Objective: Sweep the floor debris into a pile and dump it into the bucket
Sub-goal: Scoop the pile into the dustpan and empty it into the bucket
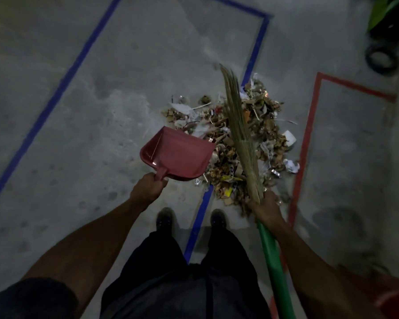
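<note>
From the head camera, the debris pile lies on the floor just ahead of the person's feet. The left hand grips the handle of a red dustpan, whose open mouth points toward the pile and touches its left edge. The right hand grips the broom where bristles meet the green handle; its long axis runs away from the body, over the pile. Judged next: drawing the bristles leftward toward the dustpan. A red shape at the lower right may be the bucket; unclear.
</note>
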A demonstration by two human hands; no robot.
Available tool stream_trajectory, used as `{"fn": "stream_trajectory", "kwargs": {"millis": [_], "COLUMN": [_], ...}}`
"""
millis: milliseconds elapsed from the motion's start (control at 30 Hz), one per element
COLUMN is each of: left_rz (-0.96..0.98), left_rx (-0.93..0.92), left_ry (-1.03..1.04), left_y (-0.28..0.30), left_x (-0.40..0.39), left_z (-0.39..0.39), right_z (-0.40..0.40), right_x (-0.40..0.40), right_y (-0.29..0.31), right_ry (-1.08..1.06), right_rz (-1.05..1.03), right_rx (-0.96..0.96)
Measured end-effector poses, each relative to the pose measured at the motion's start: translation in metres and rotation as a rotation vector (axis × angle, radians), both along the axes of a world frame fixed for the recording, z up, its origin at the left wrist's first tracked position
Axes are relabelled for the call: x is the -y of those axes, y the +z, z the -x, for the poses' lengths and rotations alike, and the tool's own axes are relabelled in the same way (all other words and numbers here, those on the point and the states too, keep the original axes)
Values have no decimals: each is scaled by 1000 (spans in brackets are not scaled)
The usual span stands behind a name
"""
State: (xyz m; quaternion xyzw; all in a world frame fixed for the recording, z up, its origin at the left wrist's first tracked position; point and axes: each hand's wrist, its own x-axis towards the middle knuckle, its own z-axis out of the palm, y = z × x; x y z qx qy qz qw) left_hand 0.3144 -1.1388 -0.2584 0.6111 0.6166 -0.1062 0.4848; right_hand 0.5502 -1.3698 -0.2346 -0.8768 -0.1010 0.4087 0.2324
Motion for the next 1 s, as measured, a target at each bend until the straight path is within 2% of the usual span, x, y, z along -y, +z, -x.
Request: {"fn": "stream_trajectory", "kwargs": {"millis": [167, 300, 633, 833, 1000], "left_rz": [-25, -22, -44, -21, -60], "left_rx": [-95, -185, -340, -405, -362], "left_ry": [-90, -144, -241, -222, -206], "left_y": [-27, -55, -215, -297, -365], "left_x": [-15, -11, 13, 22, 20], "left_z": [23, 33, 62, 90, 115], "right_z": [28, 32, 29, 34, 54], "right_x": [-10, -18, -29, -27, -27], "right_y": [-15, -48, -239, -325, -381], "right_ry": [-53, -28, 85, 57, 72], "right_rz": [38, 90, 80, 49, 9], "right_rx": [-24, -33, 38, 50, 76]}}
